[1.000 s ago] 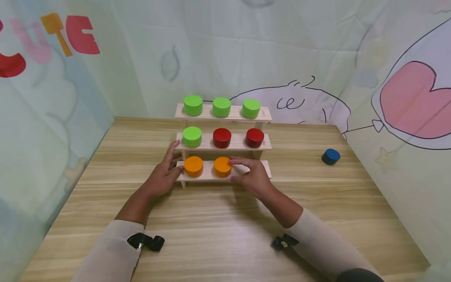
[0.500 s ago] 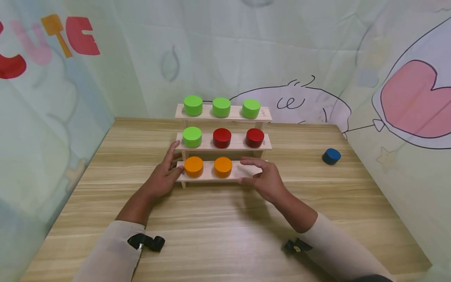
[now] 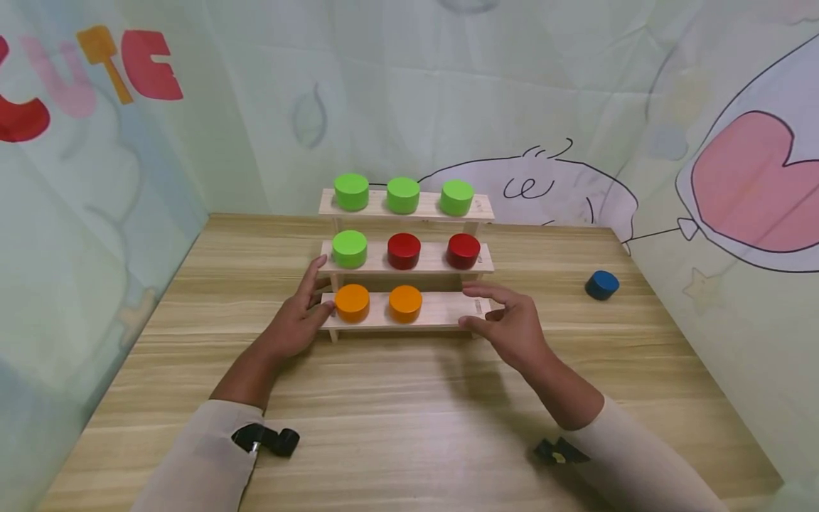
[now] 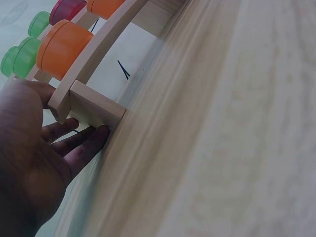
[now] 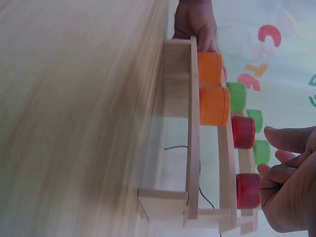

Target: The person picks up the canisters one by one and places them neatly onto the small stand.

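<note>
A three-tier wooden rack (image 3: 444, 307) stands on the table. My left hand (image 3: 294, 323) holds its left end: in the left wrist view the thumb lies at the end of the lowest shelf (image 4: 79, 71), with fingers against the leg below. Two orange discs, one at the left (image 3: 352, 304) and one in the middle (image 3: 405, 304), sit on that shelf. My right hand (image 3: 515, 327) is at the shelf's right end, thumb and forefinger apart and nothing between them. On the middle tier are a green disc (image 3: 349, 249) and two red discs (image 3: 404, 252). Three green discs (image 3: 403, 195) line the top tier.
A blue disc (image 3: 602, 285) lies by itself on the wood-grain table (image 3: 397, 419), right of the rack. Behind and at both sides hangs a printed cloth (image 3: 384, 92) with cartoon drawings and coloured letters.
My right hand has moved from beside the middle orange disc rightward along the lowest shelf to its right end. My left hand and the discs stay where they were.
</note>
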`<state>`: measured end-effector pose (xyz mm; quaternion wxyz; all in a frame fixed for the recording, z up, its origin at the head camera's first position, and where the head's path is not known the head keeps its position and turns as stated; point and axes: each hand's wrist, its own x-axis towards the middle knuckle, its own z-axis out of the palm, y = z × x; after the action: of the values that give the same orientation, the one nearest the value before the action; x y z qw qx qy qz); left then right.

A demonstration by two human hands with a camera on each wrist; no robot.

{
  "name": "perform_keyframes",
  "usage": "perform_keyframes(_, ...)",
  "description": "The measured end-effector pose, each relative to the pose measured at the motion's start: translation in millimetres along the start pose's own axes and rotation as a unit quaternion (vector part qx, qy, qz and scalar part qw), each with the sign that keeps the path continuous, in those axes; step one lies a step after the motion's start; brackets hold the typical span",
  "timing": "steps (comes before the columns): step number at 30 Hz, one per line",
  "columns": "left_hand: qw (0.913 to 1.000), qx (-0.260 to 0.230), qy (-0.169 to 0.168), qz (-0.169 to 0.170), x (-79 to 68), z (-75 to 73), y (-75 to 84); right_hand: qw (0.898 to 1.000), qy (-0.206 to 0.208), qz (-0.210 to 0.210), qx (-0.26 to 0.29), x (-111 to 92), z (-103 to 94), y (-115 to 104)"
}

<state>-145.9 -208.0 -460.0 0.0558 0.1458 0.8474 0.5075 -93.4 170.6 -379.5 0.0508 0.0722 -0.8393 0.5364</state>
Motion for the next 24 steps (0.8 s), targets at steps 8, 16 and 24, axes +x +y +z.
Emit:
perform_keyframes(8,1.0000,0.001,0.000,0.004,0.1,0.2,-0.3,1.000,0.027,-0.002,-0.011,-2.7,-14.7,1.2)
perform_keyframes(16,1.0000,0.003,0.002,0.004,-0.6,0.1,1.2,0.997,0.075,0.000,0.005,5.2,-37.0,8.9)
perform_keyframes(24,1.0000,0.005,0.000,0.004,-0.8,0.3,1.9,0.989,0.121,-0.044,0.067,26.6,-66.1,28.0)
